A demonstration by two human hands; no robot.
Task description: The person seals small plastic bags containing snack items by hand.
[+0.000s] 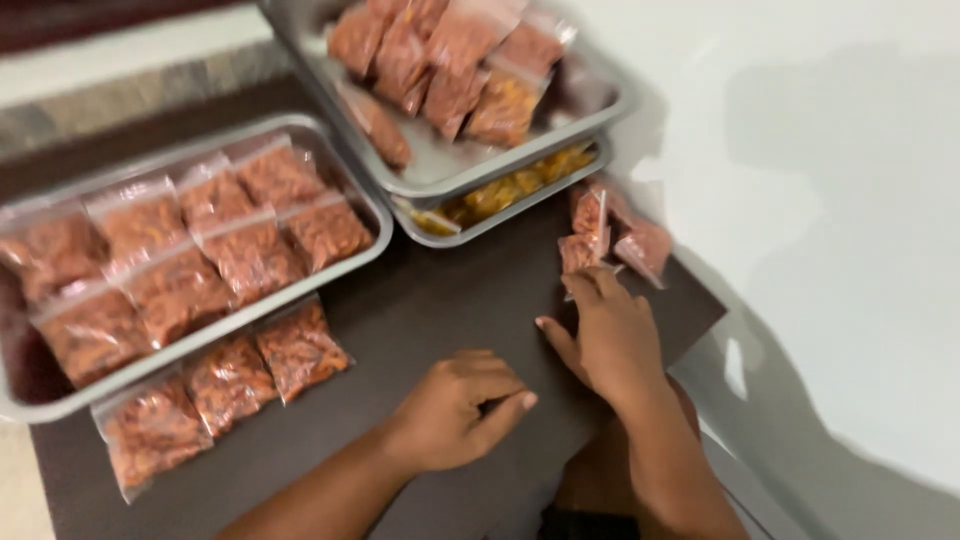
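My left hand [455,410] rests on the dark brown table [430,300] with its fingers curled in and nothing in it. My right hand [605,335] reaches forward, its fingertips touching a small clear bag of reddish-brown snack [582,250] near the table's right corner. Two more such bags [640,240] lie just beyond it. Blur hides whether the fingers pinch the bag or only touch it.
A steel tray [370,215] at the left holds several snack bags. Three bags [230,380] lie on the table in front of it. Two stacked steel trays [440,170] at the back hold more bags and yellow pieces. White floor lies to the right.
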